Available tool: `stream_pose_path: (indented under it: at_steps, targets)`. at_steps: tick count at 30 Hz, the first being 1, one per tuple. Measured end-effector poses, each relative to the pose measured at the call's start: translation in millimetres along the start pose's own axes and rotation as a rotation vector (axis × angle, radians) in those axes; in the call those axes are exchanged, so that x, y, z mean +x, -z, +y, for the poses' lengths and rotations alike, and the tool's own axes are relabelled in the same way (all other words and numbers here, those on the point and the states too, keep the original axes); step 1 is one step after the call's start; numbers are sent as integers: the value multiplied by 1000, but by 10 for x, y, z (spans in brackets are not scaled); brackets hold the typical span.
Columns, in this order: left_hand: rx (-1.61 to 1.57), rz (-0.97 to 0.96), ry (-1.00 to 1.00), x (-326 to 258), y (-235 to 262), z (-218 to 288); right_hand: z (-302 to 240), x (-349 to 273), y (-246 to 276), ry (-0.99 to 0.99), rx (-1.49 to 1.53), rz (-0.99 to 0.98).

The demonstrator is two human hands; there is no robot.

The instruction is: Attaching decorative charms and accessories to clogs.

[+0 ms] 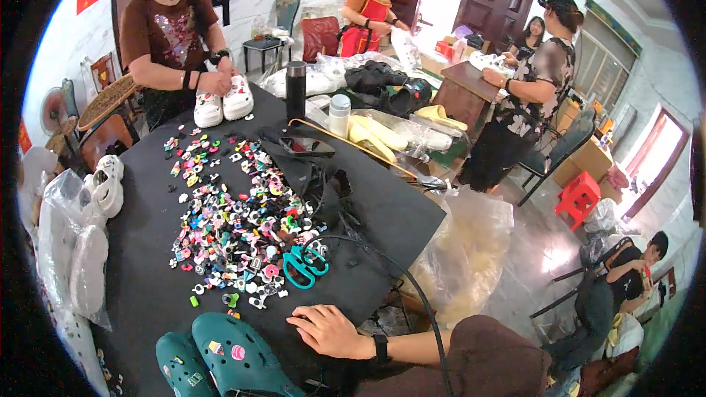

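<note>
My right hand (323,331) rests on the black tabletop (154,250), its fingers loosely stretched and nothing visible in them. A black band circles that wrist. Left of the hand, a pair of dark green clogs (234,356) with holes in their uppers shows at the lower edge; a few small coloured charms sit on them. My left hand is not visible. Beyond my right hand lie teal-handled scissors (303,268), beside a wide heap of small colourful shoe charms (239,213).
Across the table a person holds white clogs (223,103). A black bottle (296,90), a pale jar (339,115) and a phone (307,147) stand or lie farther back. A black cable (412,279) crosses the right edge. Bagged white clogs (88,268) line the left; other people work behind.
</note>
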State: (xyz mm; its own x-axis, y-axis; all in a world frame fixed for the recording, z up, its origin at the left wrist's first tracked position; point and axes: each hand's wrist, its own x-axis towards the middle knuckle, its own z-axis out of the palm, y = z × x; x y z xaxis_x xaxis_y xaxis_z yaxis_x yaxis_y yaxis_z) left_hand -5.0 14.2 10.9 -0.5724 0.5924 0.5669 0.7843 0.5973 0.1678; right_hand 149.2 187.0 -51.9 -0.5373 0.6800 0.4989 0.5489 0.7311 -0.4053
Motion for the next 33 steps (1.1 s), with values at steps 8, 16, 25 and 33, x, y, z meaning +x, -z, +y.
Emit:
stream_pose_path:
  at_steps: [8,16,25,33]
  targets:
    - [-55,-138,213,-88,-133,17,51,85,44,-26,-36,-74]
    - [-113,-46,172,-27,-88,29,25,100,-22,54,-75,-63]
    - [-136,-12,146,-66,-82,1,36,125,114,49,-1,-236]
    - [-200,-3,196,-98,-60,-18,-58,1115,370,173,309,-402]
